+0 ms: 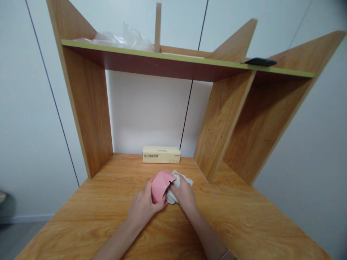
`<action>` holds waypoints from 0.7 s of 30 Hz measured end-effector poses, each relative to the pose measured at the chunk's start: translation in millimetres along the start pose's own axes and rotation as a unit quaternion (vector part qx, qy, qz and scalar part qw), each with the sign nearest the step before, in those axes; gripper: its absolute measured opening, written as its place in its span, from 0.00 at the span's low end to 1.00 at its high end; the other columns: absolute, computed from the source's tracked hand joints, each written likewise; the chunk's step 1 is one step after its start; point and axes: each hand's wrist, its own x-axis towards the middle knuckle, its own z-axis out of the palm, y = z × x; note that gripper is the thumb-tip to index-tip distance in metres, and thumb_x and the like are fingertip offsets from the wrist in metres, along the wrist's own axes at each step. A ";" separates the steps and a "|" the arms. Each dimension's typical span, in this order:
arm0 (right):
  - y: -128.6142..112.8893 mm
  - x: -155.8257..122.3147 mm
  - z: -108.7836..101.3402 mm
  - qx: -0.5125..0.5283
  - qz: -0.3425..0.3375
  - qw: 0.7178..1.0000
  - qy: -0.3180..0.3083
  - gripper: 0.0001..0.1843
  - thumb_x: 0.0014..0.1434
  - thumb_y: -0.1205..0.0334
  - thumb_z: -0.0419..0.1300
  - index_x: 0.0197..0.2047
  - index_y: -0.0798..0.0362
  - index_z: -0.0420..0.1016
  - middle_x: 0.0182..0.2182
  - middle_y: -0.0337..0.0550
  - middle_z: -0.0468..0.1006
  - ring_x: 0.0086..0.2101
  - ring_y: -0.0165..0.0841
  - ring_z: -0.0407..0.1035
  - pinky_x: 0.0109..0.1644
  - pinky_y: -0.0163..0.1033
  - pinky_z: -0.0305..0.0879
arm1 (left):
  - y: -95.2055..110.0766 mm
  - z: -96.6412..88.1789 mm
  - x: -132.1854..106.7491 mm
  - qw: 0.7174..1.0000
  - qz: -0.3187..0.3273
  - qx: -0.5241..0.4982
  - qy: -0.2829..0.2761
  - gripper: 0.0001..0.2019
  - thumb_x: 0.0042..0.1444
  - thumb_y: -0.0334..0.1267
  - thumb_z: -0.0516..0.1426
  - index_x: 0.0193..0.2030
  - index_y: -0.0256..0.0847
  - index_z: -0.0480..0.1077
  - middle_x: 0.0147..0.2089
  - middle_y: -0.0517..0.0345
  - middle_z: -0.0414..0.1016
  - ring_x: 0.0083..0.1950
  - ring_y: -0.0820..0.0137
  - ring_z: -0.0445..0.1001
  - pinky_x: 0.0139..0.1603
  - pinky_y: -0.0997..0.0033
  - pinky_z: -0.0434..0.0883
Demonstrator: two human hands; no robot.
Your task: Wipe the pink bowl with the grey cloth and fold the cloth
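Observation:
A pink faceted bowl-like container (pixel 162 184) is tilted on its side above the desk, its opening turned to the right. My left hand (pixel 143 202) is wrapped around its left and lower side, thumb near the rim. My right hand (pixel 184 193) grips a white cloth (pixel 171 196) at the container's opening. Part of the cloth sticks out behind the right hand. The right fingertips are hidden by the cloth and the rim, so how far they reach inside cannot be seen.
A cream-coloured box (pixel 161 155) with printed lettering stands at the back of the wooden desk (pixel 108 216). Wooden panels hold up a shelf (pixel 184 59) above. On it lie clear plastic wrapping (pixel 121 38) and a flat black object (pixel 260 62).

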 end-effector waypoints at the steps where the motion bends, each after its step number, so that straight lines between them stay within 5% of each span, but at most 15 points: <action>1: -0.6 -0.1 -1.8 -0.015 -0.004 1.000 0.021 0.22 0.51 0.58 0.54 0.50 0.50 0.65 0.38 0.46 0.76 0.38 0.38 0.69 0.38 0.36 0.61 | 2.1 -1.1 0.1 1.000 -0.004 0.005 0.001 0.26 0.49 0.46 0.53 0.54 0.40 0.55 0.41 0.51 0.73 0.39 0.62 0.73 0.36 0.70 0.64; 5: -2.3 -1.8 -10.9 -0.030 -0.079 0.992 0.089 0.28 0.50 0.61 0.55 0.56 0.50 0.59 0.41 0.47 0.74 0.41 0.38 0.68 0.43 0.37 0.60 | 13.4 -13.1 -1.3 0.997 -0.008 0.082 0.000 0.27 0.46 0.48 0.53 0.53 0.40 0.57 0.39 0.49 0.75 0.38 0.58 0.74 0.36 0.67 0.64; 9: -2.3 -5.4 -11.5 0.018 -0.135 0.990 0.022 0.31 0.49 0.65 0.54 0.57 0.51 0.56 0.43 0.46 0.73 0.44 0.38 0.67 0.46 0.39 0.60 | 15.2 -26.7 -2.5 0.990 0.047 0.126 -0.029 0.26 0.46 0.50 0.53 0.51 0.41 0.60 0.37 0.50 0.76 0.38 0.56 0.74 0.37 0.66 0.65; 12: -2.2 -6.5 -5.6 0.080 -0.101 0.992 -0.008 0.31 0.49 0.67 0.53 0.58 0.49 0.55 0.45 0.45 0.73 0.43 0.37 0.68 0.45 0.38 0.61 | 8.9 -27.4 -0.4 0.994 0.026 0.111 0.002 0.28 0.47 0.50 0.52 0.55 0.42 0.57 0.41 0.50 0.75 0.42 0.57 0.72 0.41 0.65 0.64; 17: -1.4 -4.4 13.2 0.245 -0.001 0.969 0.037 0.21 0.50 0.65 0.50 0.49 0.54 0.65 0.42 0.46 0.74 0.42 0.35 0.68 0.45 0.38 0.62 | -2.9 -13.1 4.7 0.998 0.021 -0.040 0.033 0.37 0.48 0.53 0.53 0.61 0.37 0.46 0.51 0.46 0.68 0.49 0.57 0.68 0.45 0.63 0.64; 21: -3.1 -3.9 19.3 0.291 0.018 0.957 0.003 0.18 0.50 0.62 0.50 0.45 0.56 0.66 0.37 0.46 0.75 0.37 0.35 0.70 0.40 0.36 0.65 | -6.9 -5.6 5.8 0.992 0.046 -0.116 0.031 0.32 0.49 0.49 0.53 0.57 0.37 0.50 0.47 0.48 0.70 0.45 0.62 0.70 0.41 0.67 0.66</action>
